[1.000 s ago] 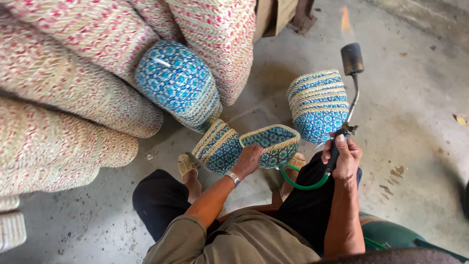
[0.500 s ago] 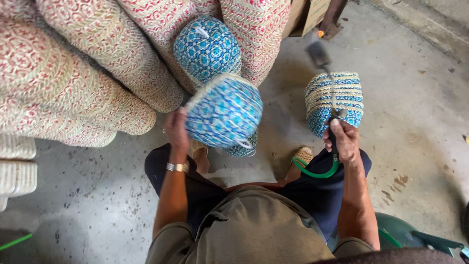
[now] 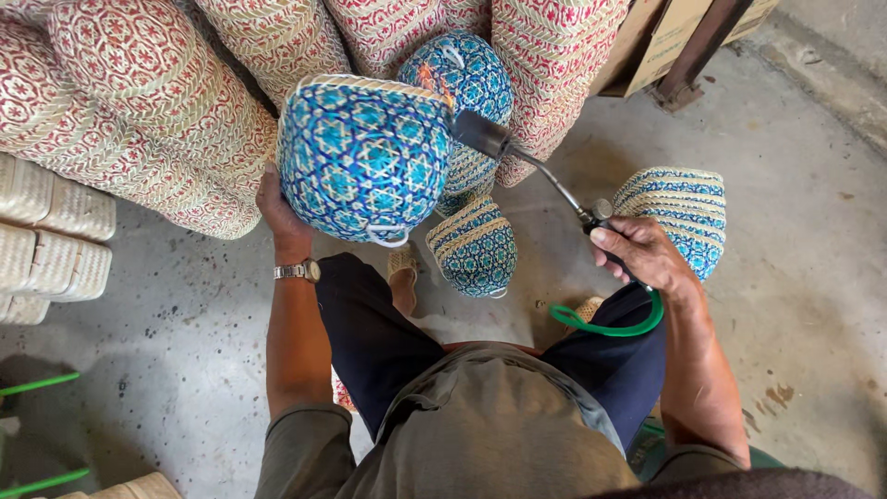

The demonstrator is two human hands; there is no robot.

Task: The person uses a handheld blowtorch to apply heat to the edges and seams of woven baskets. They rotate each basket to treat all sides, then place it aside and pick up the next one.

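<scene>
My left hand (image 3: 280, 214) holds up a blue and white woven basket lid (image 3: 362, 157), patterned top facing me. My right hand (image 3: 639, 253) grips the handle of a gas torch (image 3: 517, 159) fed by a green hose (image 3: 610, 323). The torch's dark nozzle points at the lid's right edge, where a small orange flame shows. Below the lid, a matching blue woven basket piece (image 3: 476, 248) rests on the concrete floor by my feet. Another blue woven basket (image 3: 682, 212) stands just beyond my right hand.
Stacks of red and cream woven baskets (image 3: 176, 111) fill the back and left, with one blue basket (image 3: 459, 69) among them. Pale woven items (image 3: 51, 240) sit at the far left. A cardboard box and a dark metal leg (image 3: 688, 51) stand at the upper right.
My left hand has brought the blue lid up and leftwards. My right hand swung the torch left from the right-hand basket, so its flame now meets the lid's edge.
</scene>
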